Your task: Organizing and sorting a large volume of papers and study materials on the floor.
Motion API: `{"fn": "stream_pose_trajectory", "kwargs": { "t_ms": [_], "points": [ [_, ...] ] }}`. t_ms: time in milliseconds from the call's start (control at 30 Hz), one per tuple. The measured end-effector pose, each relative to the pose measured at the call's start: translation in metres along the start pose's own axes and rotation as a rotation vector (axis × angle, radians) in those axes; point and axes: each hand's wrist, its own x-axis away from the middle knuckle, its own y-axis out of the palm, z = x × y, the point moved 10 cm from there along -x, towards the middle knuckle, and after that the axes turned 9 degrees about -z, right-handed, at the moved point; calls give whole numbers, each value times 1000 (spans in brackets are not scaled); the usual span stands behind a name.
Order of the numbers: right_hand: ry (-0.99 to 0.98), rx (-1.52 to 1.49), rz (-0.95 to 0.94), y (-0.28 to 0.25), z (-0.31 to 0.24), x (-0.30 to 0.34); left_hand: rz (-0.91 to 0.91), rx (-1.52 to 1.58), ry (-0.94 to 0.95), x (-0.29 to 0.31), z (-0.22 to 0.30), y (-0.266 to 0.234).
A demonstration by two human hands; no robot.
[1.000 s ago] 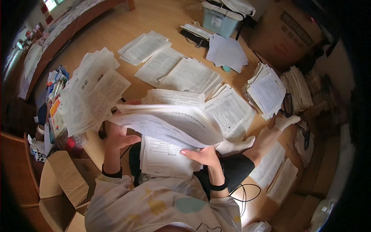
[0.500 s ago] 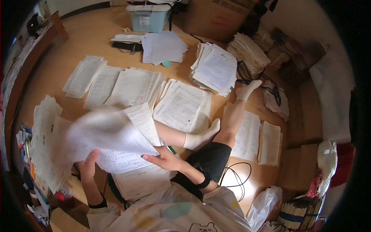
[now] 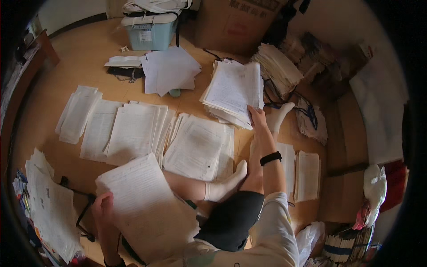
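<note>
I have the right hand (image 3: 257, 116) stretched forward at a corner of the far paper stack (image 3: 231, 89), its grip I cannot tell; the left hand (image 3: 103, 205) curls round the edge of the lap papers (image 3: 147, 204).

one fisheye view, worn on the head, faces down and forward: left hand (image 3: 104, 206) near, right hand (image 3: 258, 118) farther out, floor (image 3: 89, 62) reaching the cardboard box (image 3: 235, 26) at upper edge.
</note>
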Motion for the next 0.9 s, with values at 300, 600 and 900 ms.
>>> {"fn": "stream_pose_trajectory", "kwargs": {
  "t_ms": [300,600,900],
  "points": [
    [-132,1390,329,10,-20,-8,96,-201,71,-9,11,-8],
    [-483,1643,-379,98,5,-21,269,-431,91,-8,1,-23],
    [-581,1306,-467,147,-38,49,388,-277,-51,39,-35,-46]
  ]
}}
